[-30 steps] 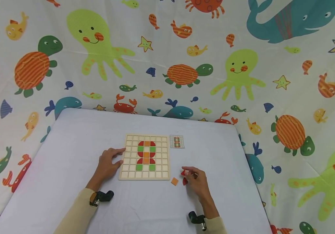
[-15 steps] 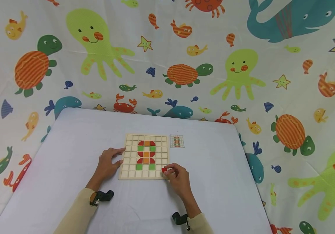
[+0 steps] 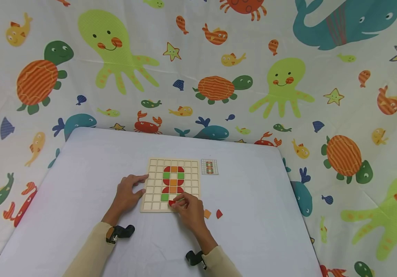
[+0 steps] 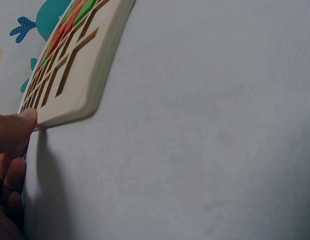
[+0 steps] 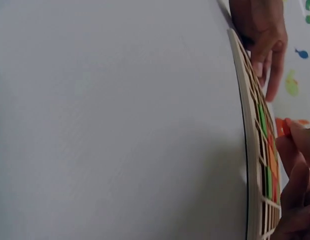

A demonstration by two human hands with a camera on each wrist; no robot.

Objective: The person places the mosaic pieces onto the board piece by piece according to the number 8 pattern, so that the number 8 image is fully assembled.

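Observation:
A wooden grid board [image 3: 192, 181] lies on the table, its middle cells filled with red, orange and green tiles. At its left edge my left hand [image 3: 125, 195] rests with index finger and thumb against the frame; in the left wrist view the thumb [image 4: 27, 116] touches the rim near a corner. Over the board's front part, my right hand [image 3: 190, 212] pinches a red quarter-circle tile [image 3: 172, 203] between thumb and fingers. Part of the lower right of the pattern is hidden behind this hand. The right wrist view also shows the red tile [image 5: 287, 127] at the fingertips.
To the right of the board's front corner lie an orange square tile [image 3: 207, 214] and another red quarter-circle tile [image 3: 219, 214]. A small pattern card [image 3: 209, 167] sits beside the board's upper right. Behind the white table [image 3: 254, 173] hangs a sea-animal curtain [image 3: 184, 57].
My right hand has picked up a red tile from the table at right and carried it left over the board's front cells. The left hand has stayed at the board's edge.

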